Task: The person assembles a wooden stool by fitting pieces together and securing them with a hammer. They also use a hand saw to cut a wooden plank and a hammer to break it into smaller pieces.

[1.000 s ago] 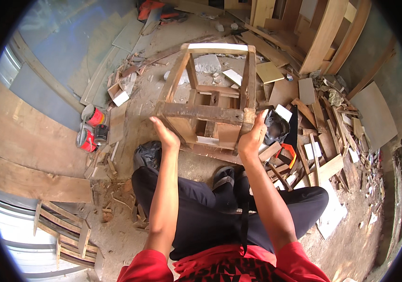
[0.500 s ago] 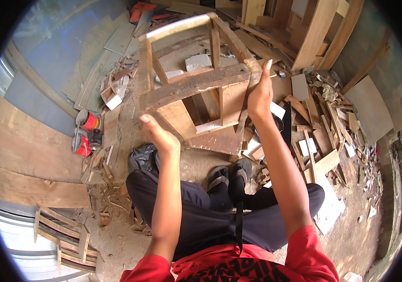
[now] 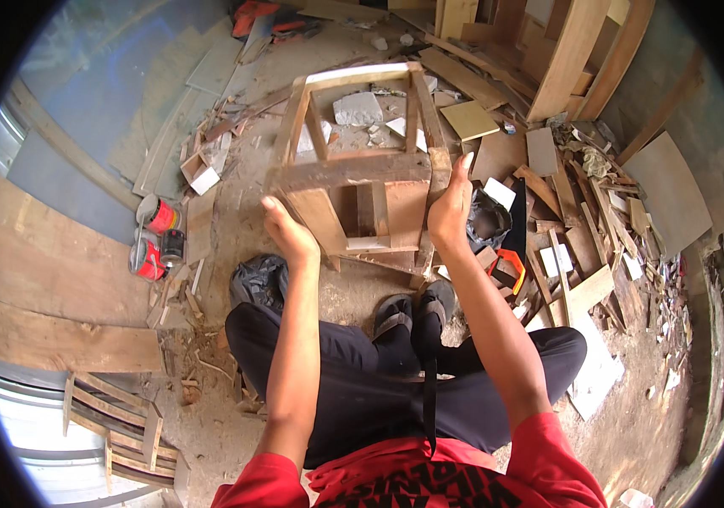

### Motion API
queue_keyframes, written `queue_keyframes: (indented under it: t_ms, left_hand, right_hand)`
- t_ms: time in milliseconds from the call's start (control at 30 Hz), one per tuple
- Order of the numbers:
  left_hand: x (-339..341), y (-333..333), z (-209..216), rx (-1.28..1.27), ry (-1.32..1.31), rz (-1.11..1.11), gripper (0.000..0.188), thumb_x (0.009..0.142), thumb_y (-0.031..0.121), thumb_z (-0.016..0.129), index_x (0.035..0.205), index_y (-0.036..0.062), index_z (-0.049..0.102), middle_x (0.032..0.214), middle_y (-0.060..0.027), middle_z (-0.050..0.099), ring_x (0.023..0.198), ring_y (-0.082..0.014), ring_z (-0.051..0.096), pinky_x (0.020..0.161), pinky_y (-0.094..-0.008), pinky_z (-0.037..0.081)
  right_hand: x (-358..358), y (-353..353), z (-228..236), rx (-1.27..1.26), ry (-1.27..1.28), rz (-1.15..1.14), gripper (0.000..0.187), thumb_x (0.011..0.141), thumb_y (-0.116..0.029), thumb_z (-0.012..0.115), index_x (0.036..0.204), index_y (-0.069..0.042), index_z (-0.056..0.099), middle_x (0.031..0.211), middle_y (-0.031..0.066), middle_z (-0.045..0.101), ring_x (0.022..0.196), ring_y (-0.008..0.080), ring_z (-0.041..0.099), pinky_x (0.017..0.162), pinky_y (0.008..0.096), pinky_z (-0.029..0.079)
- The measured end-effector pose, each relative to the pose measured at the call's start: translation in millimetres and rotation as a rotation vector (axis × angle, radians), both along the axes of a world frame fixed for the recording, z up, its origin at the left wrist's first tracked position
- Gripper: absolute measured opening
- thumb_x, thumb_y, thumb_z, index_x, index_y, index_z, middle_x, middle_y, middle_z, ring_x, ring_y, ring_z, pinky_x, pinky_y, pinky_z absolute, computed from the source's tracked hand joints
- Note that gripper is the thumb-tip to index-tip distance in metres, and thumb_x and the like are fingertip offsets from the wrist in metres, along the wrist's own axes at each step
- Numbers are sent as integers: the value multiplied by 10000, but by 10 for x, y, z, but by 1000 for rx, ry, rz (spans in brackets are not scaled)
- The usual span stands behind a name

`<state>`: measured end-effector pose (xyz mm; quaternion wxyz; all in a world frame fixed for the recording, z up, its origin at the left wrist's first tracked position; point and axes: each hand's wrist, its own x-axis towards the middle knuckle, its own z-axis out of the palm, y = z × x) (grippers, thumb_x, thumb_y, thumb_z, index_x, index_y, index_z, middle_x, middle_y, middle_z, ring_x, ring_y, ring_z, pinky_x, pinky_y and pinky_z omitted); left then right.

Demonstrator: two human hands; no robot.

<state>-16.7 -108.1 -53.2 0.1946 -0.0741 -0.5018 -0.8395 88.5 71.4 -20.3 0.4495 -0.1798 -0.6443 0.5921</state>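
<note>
A rough wooden stool frame point(image 3: 353, 173) is held up in front of me, above my feet. It has legs joined by rails, a pale top edge on the far bar, and a boxed lower part with slats. My left hand point(image 3: 292, 237) presses on its left side, thumb pointing up. On the opposite side, my right hand point(image 3: 451, 207) grips a corner post, its thumb raised along the wood. The fingers of both hands are mostly hidden behind the frame.
Wood offcuts point(image 3: 586, 220) are heaped at right, beside a black container point(image 3: 489, 218) and an orange-handled tool point(image 3: 510, 269). Paint cans point(image 3: 159, 216) stand at left. A black plastic bag point(image 3: 260, 281) lies near my left knee. Boards point(image 3: 573, 68) lean at the back right; a white block point(image 3: 357, 110) lies beyond the frame.
The stool frame has come down and toward me, and its right side has dropped so it sits more level. Both hands moved with it. The orange-handled tool at right is now uncovered.
</note>
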Motion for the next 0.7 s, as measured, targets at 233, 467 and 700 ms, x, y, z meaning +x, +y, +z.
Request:
queue_keyframes:
  t_ms: [233, 467, 700]
  left_hand:
    - [-106, 105, 310, 7, 60, -102, 683, 1030, 580, 334, 1100, -66, 548, 1136, -120, 585, 1037, -183, 532, 934, -325, 421]
    - [-299, 15, -246, -195, 58, -219, 862, 1000, 661, 249, 1446, -75, 307, 1496, -180, 360, 1363, -260, 373, 1138, -381, 280]
    - [-282, -2, -397, -280, -44, -136, 856, 993, 659, 303, 1426, -79, 325, 1464, -199, 378, 1326, -271, 391, 1112, -391, 296]
  right_hand:
    - [161, -226, 200, -97, 188, 124, 757, 1063, -529, 215, 991, 75, 665, 842, 44, 662, 767, 109, 545, 732, 265, 445]
    - [151, -264, -372, -119, 103, 57, 748, 1075, -475, 169, 1088, 95, 654, 950, 108, 697, 886, 163, 606, 829, 310, 471]
    - [226, -198, -926, -49, 38, -60, 548, 1085, -383, 272, 911, 28, 589, 756, 51, 563, 755, 153, 526, 742, 300, 446]
